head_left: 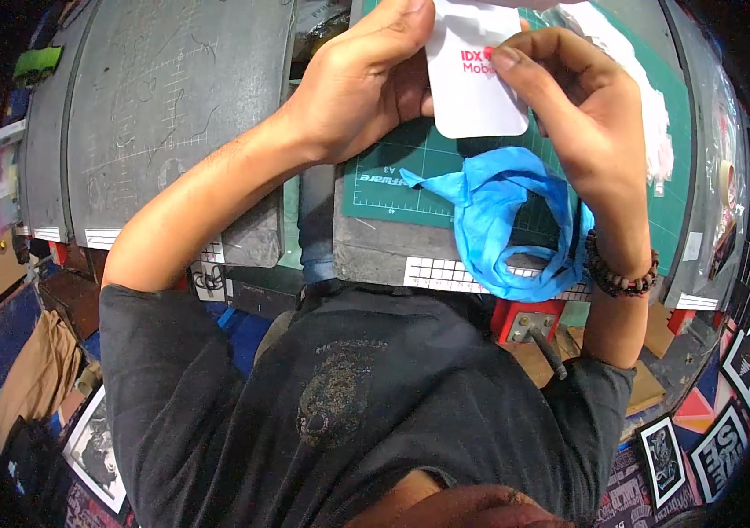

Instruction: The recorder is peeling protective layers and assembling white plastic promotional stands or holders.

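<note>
Past a blue cloth (483, 201) looped at the desk's (370, 249) near edge, over a green mat (384, 201), holding a white card (476, 104) in the left hand (362, 84) and touching its face with the right hand (588, 119), too curled to tell whether gripping.

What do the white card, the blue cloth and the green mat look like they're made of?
White card: stiff paper or plastic, can't tell which; smooth, flat, with crisp red print.
Blue cloth: likely thin fabric, matte, from its soft folds and twisted point.
Green mat: probably plastic or rubber, dull and flat, with printed grid lines.
</note>
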Action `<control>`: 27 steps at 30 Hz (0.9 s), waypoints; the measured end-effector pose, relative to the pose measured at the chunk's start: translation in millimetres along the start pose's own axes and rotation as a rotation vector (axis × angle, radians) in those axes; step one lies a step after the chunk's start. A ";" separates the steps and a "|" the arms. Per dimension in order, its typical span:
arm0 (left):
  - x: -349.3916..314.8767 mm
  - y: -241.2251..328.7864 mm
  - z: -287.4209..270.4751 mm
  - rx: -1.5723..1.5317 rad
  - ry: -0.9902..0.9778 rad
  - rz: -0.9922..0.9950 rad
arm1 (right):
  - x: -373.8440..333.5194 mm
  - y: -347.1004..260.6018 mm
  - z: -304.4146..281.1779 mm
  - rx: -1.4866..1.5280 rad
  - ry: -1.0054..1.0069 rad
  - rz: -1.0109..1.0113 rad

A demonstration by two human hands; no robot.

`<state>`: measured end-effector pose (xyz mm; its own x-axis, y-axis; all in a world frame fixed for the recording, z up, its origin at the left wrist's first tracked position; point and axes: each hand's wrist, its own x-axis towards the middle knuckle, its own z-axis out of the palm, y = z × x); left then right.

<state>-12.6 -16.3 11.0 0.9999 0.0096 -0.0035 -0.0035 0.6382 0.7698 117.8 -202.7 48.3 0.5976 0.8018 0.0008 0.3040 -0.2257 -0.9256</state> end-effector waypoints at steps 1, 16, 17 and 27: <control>1.8 -0.5 -1.9 -0.009 -0.026 0.003 | 0.3 0.4 0.7 0.003 0.004 -0.008; -3.1 -0.5 4.0 0.032 0.037 -0.004 | 0.4 1.1 -1.4 -0.022 -0.025 -0.011; -3.0 -0.9 3.5 0.030 0.037 -0.004 | 0.7 2.1 -1.6 0.008 -0.009 -0.032; -2.4 8.4 19.5 0.072 0.208 -0.093 | 0.4 2.0 0.9 0.015 0.044 -0.057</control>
<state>-14.9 -26.0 30.0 0.9724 0.1169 -0.2021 0.0964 0.5876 0.8034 118.0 -202.3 46.1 0.6119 0.7878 0.0702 0.3279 -0.1719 -0.9290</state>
